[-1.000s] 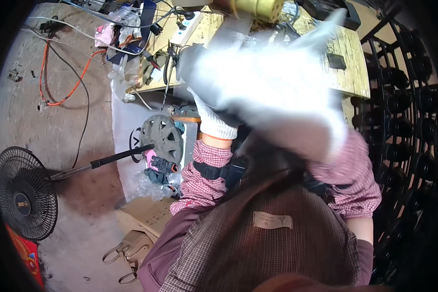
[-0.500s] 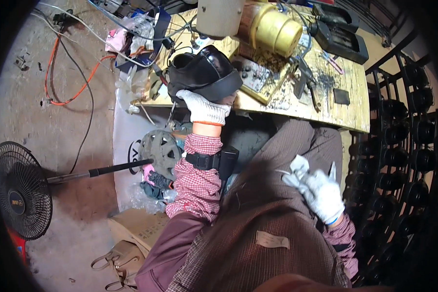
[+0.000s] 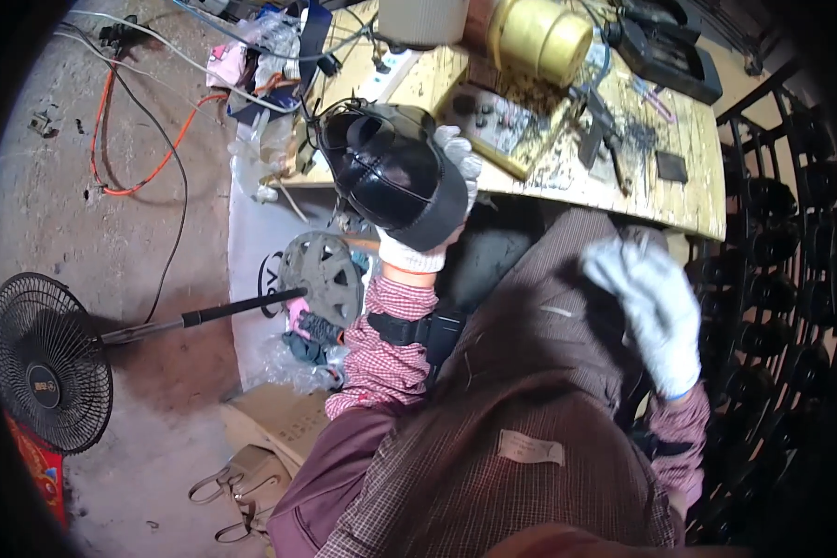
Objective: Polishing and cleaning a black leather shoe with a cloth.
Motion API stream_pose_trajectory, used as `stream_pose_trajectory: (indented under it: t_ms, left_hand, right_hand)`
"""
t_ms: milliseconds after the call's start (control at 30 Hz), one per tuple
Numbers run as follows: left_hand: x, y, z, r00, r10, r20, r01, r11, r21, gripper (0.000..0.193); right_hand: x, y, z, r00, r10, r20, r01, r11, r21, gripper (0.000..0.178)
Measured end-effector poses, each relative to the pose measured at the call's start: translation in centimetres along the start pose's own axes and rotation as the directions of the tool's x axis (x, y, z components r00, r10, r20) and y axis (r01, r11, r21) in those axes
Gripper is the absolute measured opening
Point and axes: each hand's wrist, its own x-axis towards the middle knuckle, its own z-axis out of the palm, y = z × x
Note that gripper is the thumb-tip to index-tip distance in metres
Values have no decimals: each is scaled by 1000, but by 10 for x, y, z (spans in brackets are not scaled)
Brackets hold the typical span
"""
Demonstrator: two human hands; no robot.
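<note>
A glossy black leather shoe with stitched seams and thin dark laces at its far left is tilted before the table's front edge. My left hand, in a white knit glove, grips it from below and behind, fingers showing along its right side; the palm is hidden. Over my right thigh, apart from the shoe, hovers my right hand in a greyish-white glove. Its fingers are somewhat blurred but look apart, and I see nothing in them.
The wooden table bears a yellow tub, pincers, a panel with knobs and black moulds. A fan stands left. Racks of dark items line the right. A cardboard box lies near my left leg.
The shoe has turned in my left hand, showing more of its glossy upper, and has come a little nearer. My right hand has risen up and away from my lap. The view has shifted slightly.
</note>
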Motion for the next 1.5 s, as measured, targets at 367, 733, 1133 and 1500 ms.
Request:
stream_pose_trajectory:
  t_ms: [367, 733, 1133, 1500]
  left_hand:
    - [-73, -65, 47, 969, -247, -12, 221, 885, -409, 39]
    - [-49, -45, 15, 974, 225, 14, -218, 927, 306, 79]
    - [27, -1, 46, 777, 472, -416, -327, 868, 374, 105]
    - [45, 28, 36, 868, 363, -338, -282, 922, 266, 72]
  right_hand:
    - [118, 8, 32, 895, -144, 423, 447, 304, -841, 33]
    - [37, -36, 80, 866, -46, 497, 459, 467, -756, 29]
    - [-69, 33, -24, 958, 96, 270, 186, 508, -841, 28]
    - [-86, 51, -23, 950, 217, 224, 122, 402, -908, 39]
